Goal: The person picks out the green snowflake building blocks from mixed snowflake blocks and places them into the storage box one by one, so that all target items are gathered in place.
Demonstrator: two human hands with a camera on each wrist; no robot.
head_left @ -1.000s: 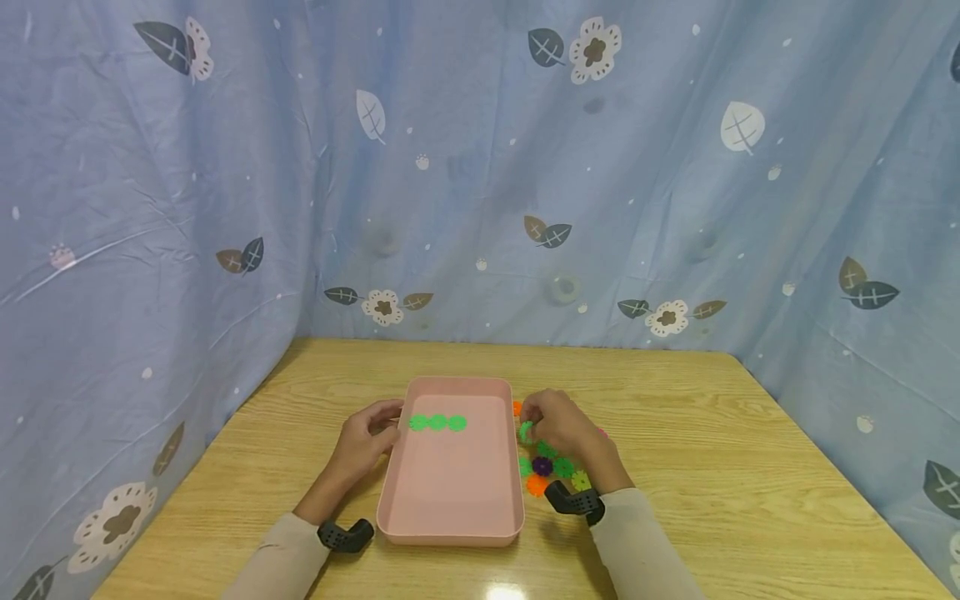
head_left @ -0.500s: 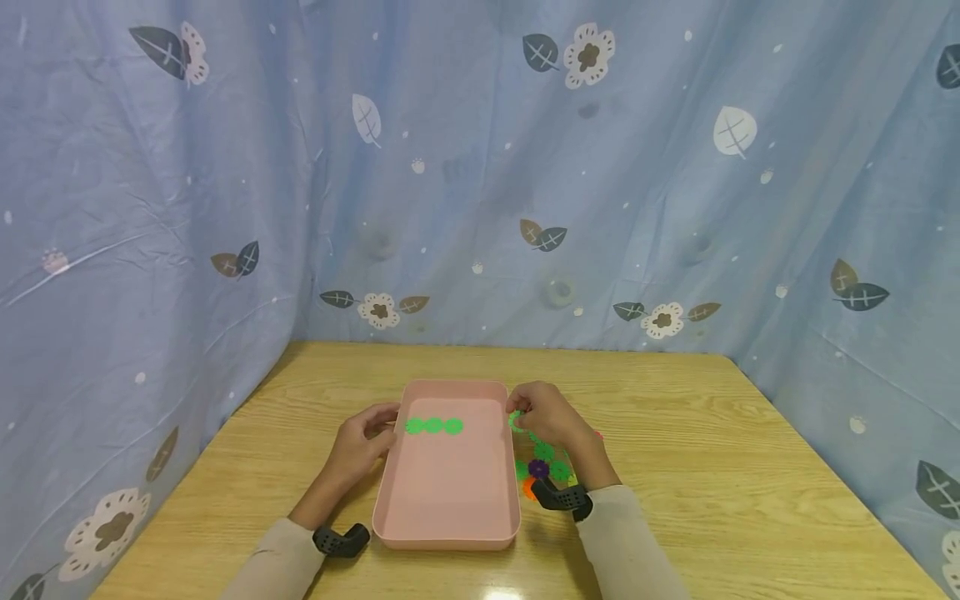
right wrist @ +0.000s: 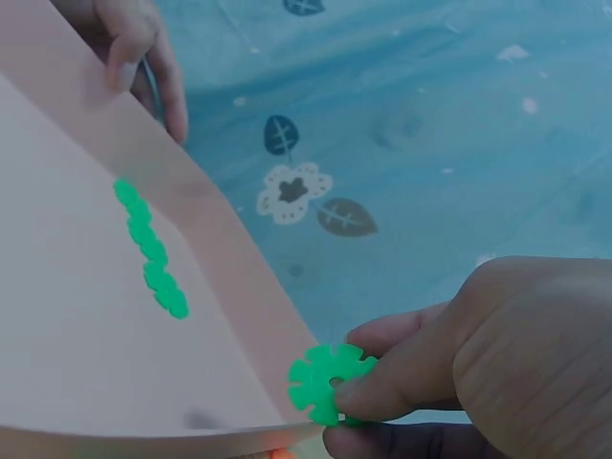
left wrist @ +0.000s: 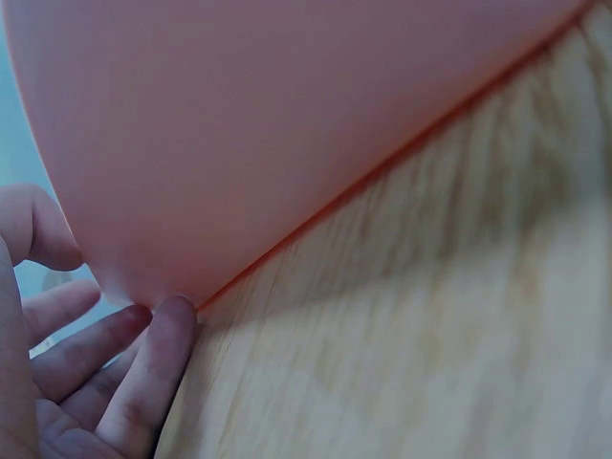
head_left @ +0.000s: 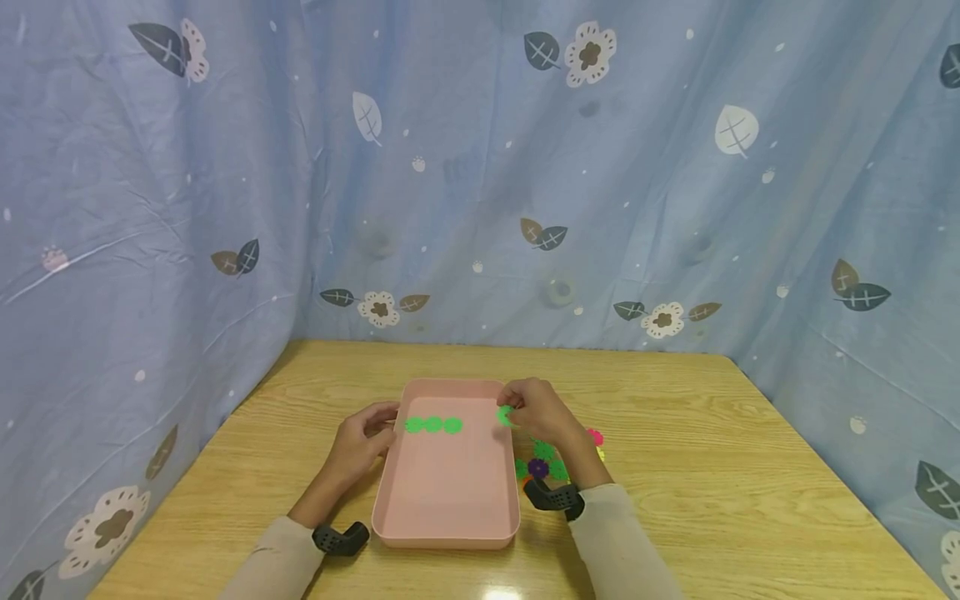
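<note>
A pink tray (head_left: 450, 492) lies on the table with three green flower-shaped discs (head_left: 433, 425) in a row near its far end. Loosely bent, the fingers of my left hand (head_left: 362, 440) touch the outside of the tray's left wall; in the left wrist view, fingertips (left wrist: 174, 311) rest at its lower corner. My right hand (head_left: 542, 410) pinches another green notched disc (right wrist: 325, 384) between thumb and fingers, over the tray's far right rim. Its round centre hole and slots show in the right wrist view.
Right of the tray, partly behind my right forearm, lie several loose discs: green (head_left: 558, 469), purple (head_left: 538, 468) and pink (head_left: 596, 437) among them. A patterned blue curtain (head_left: 480, 200) hangs behind the wooden table (head_left: 712, 467).
My right hand has carried the green disc leftward from the loose pile to the tray's right rim. My left hand keeps its place at the tray's left wall.
</note>
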